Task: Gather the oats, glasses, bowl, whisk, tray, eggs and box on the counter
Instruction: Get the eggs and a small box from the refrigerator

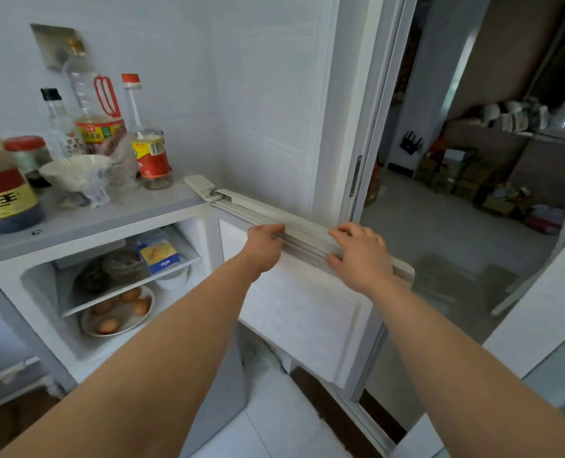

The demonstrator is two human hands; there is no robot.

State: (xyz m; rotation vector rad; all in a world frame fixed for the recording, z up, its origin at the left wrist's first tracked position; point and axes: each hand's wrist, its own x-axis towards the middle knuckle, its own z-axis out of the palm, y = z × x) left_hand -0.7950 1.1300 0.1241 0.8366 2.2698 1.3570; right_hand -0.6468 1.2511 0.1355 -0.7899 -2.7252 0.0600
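Fridge open, nothing gathered yet.
L hand (264, 241) fingers curl over the door (301, 309) top edge; R hand (360, 256) grips it too, thumb on the inner side. Neither holds an item. Inside, untouched: eggs (119, 312) on a plate (86, 327), box (157, 254) one shelf up. A bowl (76, 173) sits on the fridge top (109, 216), maybe the one wanted. Counter, oats, glasses, whisk, tray not in view, so prob. nearly all left to do.

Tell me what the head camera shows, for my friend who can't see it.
The left hand and right hand grip the top edge of the open fridge door. Inside, brown eggs lie on a plate, under a shelf holding a blue and yellow box. Bottles stand on top of the fridge.
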